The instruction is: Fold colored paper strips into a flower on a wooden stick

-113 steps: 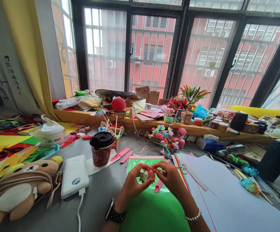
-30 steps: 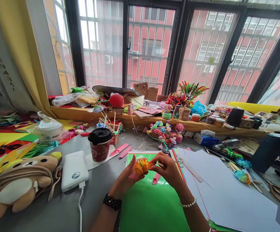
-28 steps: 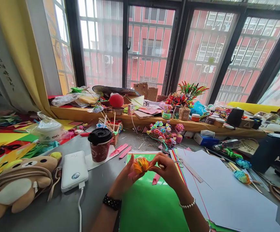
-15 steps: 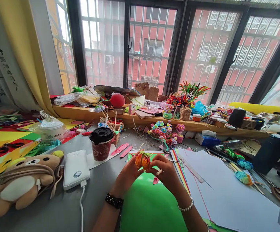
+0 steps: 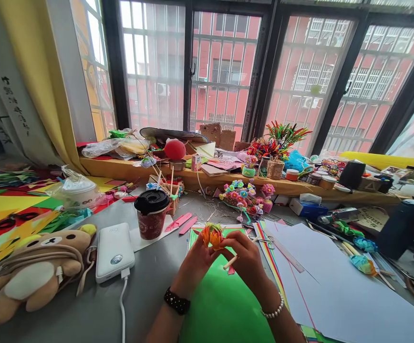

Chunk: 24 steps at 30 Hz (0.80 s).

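An orange and yellow paper flower (image 5: 213,237) with green at its top is between my hands, above a glossy green sheet (image 5: 224,305). My left hand (image 5: 199,259) is closed around the flower's left side and underside. At its right side, the fingertips of my right hand (image 5: 245,255) press on the petals. A thin pale wooden stick (image 5: 230,262) pokes out from under my right hand's fingers. Whether the stick joins the flower is hidden. Just below it, a pink paper scrap (image 5: 232,270) lies on the green sheet.
Left of my hands stand a lidded brown cup (image 5: 151,224), a white power bank (image 5: 114,250) with its cable, and a plush bear (image 5: 46,267). On the right lie scissors (image 5: 269,242), a ruler (image 5: 289,257) and white paper (image 5: 346,290). Pipe-cleaner flowers (image 5: 243,194) sit behind.
Both wrists have shifted, the left one slightly right. My right hand has turned a little, and more of the wooden stick shows, pointing down and left. The flower stays between my hands.
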Tool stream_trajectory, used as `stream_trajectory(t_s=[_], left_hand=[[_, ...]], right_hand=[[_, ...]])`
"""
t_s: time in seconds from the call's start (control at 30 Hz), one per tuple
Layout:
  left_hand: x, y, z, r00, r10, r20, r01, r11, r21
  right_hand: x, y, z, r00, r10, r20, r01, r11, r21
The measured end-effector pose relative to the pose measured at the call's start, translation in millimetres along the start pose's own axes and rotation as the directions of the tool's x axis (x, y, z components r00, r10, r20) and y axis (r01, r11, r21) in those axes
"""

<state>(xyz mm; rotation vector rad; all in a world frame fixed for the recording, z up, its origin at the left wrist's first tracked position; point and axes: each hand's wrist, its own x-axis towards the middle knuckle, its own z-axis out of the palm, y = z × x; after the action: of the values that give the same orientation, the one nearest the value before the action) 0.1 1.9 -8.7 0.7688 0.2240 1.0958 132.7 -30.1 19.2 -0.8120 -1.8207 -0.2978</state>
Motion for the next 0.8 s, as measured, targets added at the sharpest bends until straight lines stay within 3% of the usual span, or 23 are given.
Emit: stream_trajectory(t_s=[0.3, 0.63, 0.8], left_hand=[[1.8, -8.9, -6.8, 0.999, -0.041, -0.010, 0.039, 0.984, -0.174], [1.1, -14.7, -4.0, 1.000, 0.013, -0.005, -0.014, 0.992, -0.128], [1.0, -15.7, -4.7, 0.998, 0.042, -0.043, -0.044, 0.998, -0.048]], right_hand=[[-3.7, -2.6, 3.3, 0.996, -0.087, 0.028, 0.089, 0.992, -0.087], [-1.9, -1.2, 3.6, 0.997, -0.062, 0.053, 0.071, 0.979, -0.192], [-1.8, 2.3, 0.6, 0.995, 0.004, 0.097, 0.004, 0.997, -0.080]])
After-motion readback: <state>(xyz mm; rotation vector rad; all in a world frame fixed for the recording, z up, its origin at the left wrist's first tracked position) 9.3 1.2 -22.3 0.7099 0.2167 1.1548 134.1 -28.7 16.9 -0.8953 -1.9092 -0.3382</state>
